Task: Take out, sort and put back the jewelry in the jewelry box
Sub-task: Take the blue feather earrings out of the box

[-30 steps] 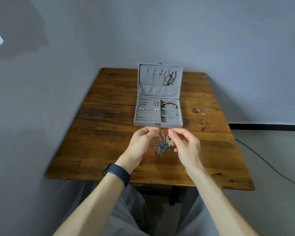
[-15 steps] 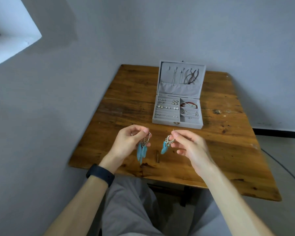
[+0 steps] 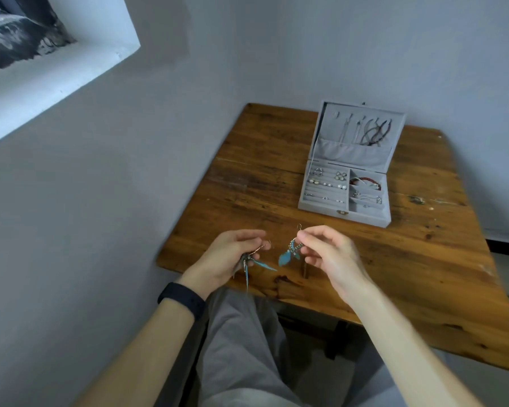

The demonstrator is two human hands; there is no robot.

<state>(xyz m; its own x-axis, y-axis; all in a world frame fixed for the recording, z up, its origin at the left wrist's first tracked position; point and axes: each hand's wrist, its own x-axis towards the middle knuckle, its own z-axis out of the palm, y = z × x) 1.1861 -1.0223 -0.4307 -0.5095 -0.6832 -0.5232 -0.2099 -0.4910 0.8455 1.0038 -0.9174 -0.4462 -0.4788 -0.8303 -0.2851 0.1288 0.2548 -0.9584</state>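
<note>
Earrings: left hand pinches one, right hand other; light, floppy, tangle-prone; best held by hooks.

You get soft, dim daylight from the window at upper left; 1 earring is blurred, and wide-angle stretch skews the table near the edges.
</note>
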